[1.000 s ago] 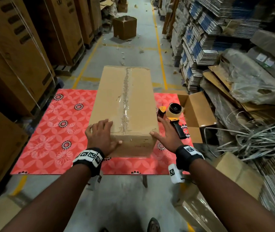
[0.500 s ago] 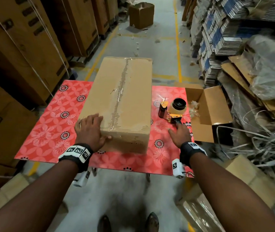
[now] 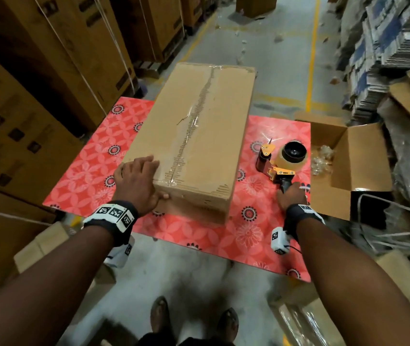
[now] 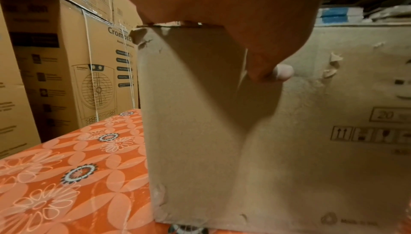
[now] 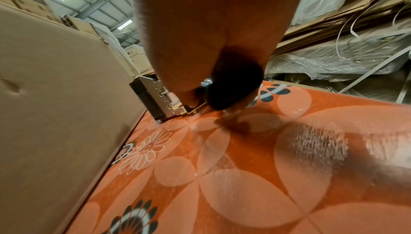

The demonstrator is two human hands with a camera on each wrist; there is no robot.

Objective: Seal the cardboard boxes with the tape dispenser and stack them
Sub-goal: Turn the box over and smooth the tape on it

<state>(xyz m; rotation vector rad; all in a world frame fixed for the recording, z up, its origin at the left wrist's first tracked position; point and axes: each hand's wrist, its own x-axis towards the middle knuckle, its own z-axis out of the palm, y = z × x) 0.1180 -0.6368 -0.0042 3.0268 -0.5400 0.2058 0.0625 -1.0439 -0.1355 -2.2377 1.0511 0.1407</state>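
A long cardboard box [image 3: 199, 136] lies on the red floral table [image 3: 94, 176], with clear tape running down its top seam. My left hand [image 3: 136, 183] rests on the box's near left corner, fingers flat on top. Its thumb [image 4: 266, 62] presses the end face of the box [image 4: 289, 150]. The yellow tape dispenser [image 3: 288, 158] stands on the table just right of the box. My right hand [image 3: 291, 198] grips its black handle. In the right wrist view the dispenser's metal front [image 5: 155, 100] sits close beside the box wall [image 5: 55, 97].
A small open cardboard box [image 3: 348, 156] holding clear plastic bits sits at the table's right edge. Tall strapped cartons [image 3: 36, 96] line the left. Flattened cardboard and loose strapping [image 3: 398, 58] pile up on the right. More boxes [image 3: 311, 320] stand on the floor by my feet.
My right hand left the box's near right corner, moved right to the tape dispenser and closed round its handle. The left hand stayed on the box corner.
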